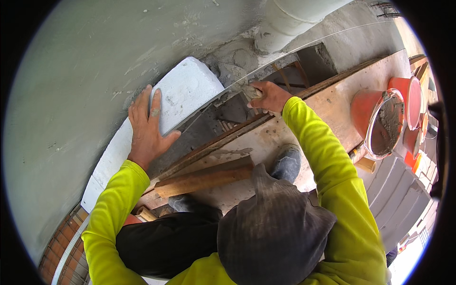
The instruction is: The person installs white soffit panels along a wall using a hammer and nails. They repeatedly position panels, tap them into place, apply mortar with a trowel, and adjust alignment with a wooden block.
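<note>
Here's the left hand (147, 126), spread wide open on top of the white block (187, 90), fingers reaching toward the grey wall (76, 85), thumb sticking out past the outer edge, and a grey smear on one finger; that grip is flat and has hold of nothing. Over to the right hand (273, 97), and this grip is curled closed around a grey lump (251, 92), just beyond the far end of the block; whether the lump is mortar or something else, you can't tell. The block sits against the wall, with more white blockwork (107, 161) running on toward the lower left. A thin line (332, 33) stretches past the pale pipe (294, 19) and along the block's outer edge. Below, there's a gap, then a wooden platform (332, 114) bearing a length of timber (204, 175) and a dark boot (287, 164). Out on the right, a red bucket (361, 111) tips its mouth toward the viewer, grey mortar (387, 126) inside, more red buckets just behind it.
</note>
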Demonstrator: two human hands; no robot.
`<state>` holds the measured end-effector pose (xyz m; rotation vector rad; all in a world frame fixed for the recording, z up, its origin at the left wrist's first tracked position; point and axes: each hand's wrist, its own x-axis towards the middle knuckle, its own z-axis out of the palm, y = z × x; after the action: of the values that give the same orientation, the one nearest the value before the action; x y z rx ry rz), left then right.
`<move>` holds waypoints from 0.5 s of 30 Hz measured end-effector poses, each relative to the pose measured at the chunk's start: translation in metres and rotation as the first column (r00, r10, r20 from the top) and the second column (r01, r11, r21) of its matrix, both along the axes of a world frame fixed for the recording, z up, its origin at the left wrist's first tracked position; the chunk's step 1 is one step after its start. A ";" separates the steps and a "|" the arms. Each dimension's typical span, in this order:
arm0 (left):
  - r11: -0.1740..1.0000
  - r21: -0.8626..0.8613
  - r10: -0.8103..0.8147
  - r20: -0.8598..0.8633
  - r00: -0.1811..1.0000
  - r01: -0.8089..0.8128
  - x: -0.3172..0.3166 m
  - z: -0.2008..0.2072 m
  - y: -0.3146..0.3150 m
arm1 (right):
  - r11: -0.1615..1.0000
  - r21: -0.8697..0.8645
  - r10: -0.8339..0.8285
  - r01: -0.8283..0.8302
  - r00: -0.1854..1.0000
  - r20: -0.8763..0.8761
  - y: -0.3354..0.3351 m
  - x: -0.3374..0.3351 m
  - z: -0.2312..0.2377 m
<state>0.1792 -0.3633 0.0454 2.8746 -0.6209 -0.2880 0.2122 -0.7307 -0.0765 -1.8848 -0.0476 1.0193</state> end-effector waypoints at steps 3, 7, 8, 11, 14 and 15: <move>1.000 0.007 -0.015 0.015 1.000 0.015 0.001 0.000 0.003 | 0.993 0.118 -0.008 0.024 0.990 -0.139 -0.012 0.010 0.008; 1.000 0.022 -0.004 0.004 1.000 0.003 -0.002 0.000 0.005 | 0.936 0.302 -0.105 0.183 0.961 -0.257 -0.033 -0.030 0.040; 1.000 -0.002 -0.002 0.007 1.000 0.002 -0.002 -0.001 0.004 | 0.907 0.317 -0.209 0.277 0.950 -0.234 -0.035 -0.052 0.052; 0.998 -0.053 0.021 0.025 0.999 -0.019 -0.002 -0.001 0.000 | 0.872 0.251 -0.334 0.420 0.886 -0.322 -0.075 -0.122 0.119; 0.998 -0.052 0.028 0.034 0.999 -0.026 -0.001 0.000 -0.004 | 0.851 0.095 -0.506 0.517 0.855 -0.115 -0.115 -0.187 0.204; 0.998 -0.038 0.044 0.038 0.998 -0.043 -0.001 0.000 -0.005 | 0.774 0.023 -0.629 0.633 0.773 -0.084 -0.127 -0.205 0.232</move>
<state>0.1784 -0.3686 0.0452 2.8603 -0.5630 -0.2131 0.0071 -0.8575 0.1558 -1.6299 0.5701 0.5997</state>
